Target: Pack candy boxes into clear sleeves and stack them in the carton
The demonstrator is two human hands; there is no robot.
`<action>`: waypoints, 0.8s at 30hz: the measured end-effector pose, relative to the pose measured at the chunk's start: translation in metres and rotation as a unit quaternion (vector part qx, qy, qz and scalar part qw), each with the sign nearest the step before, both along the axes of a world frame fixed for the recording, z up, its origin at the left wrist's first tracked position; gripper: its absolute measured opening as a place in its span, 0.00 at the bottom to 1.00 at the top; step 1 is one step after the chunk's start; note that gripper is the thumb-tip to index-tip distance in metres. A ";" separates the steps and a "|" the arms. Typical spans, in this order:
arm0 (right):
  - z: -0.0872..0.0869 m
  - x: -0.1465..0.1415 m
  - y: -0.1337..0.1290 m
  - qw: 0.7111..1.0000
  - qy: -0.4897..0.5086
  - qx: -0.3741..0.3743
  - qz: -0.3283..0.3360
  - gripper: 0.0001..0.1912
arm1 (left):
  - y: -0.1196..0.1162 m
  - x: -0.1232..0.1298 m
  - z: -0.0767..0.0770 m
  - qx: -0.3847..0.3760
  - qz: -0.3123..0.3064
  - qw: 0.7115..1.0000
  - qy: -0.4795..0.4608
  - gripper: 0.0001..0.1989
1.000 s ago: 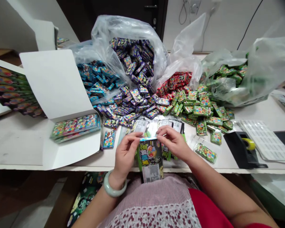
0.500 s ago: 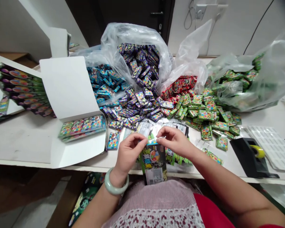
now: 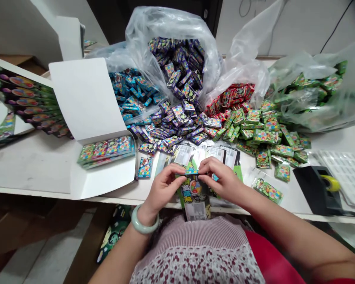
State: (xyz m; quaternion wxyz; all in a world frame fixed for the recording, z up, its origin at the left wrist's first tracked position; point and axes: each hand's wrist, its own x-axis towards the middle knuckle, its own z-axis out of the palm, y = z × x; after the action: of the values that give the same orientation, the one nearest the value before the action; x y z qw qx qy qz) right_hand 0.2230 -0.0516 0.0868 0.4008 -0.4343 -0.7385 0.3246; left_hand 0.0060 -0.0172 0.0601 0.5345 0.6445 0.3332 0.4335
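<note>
A dark printed packet (image 3: pixel 195 193) with a blue strip along its top hangs upright at the table's front edge. My left hand (image 3: pixel 167 185), with a pale green bangle on the wrist, pinches its top left corner. The top right corner is pinched between the thumb and fingers of my right hand (image 3: pixel 219 177). Behind both hands lie flat clear-windowed packets (image 3: pixel 185 154). A single blue box (image 3: pixel 144 167) rests left of my left hand. Purple boxes (image 3: pixel 180 114) are heaped farther back.
A white carton (image 3: pixel 106 181) holding small boxes stands open at left. Blue boxes (image 3: pixel 133 92), red boxes (image 3: pixel 233 96) and green boxes (image 3: pixel 266 136) spill from plastic bags. A black tape dispenser (image 3: pixel 313 193) and label sheets (image 3: pixel 343 177) are at right.
The view has tilted down slightly. My right-hand fingers have closed further over the packet's top corner, and the packet's top now looks flatter and narrower.
</note>
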 end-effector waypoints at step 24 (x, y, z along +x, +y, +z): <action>-0.059 0.203 -0.074 0.822 -0.304 -0.229 -0.423 0.10 | 0.021 0.033 -0.020 0.008 0.156 0.979 0.131 0.07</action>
State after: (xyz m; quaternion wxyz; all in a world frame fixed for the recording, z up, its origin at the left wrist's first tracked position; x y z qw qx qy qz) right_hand 0.4263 -0.1256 0.0277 0.1428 -0.8599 -0.4713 0.1345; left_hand 0.0385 0.0039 0.0403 0.4069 0.6402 0.4929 0.4262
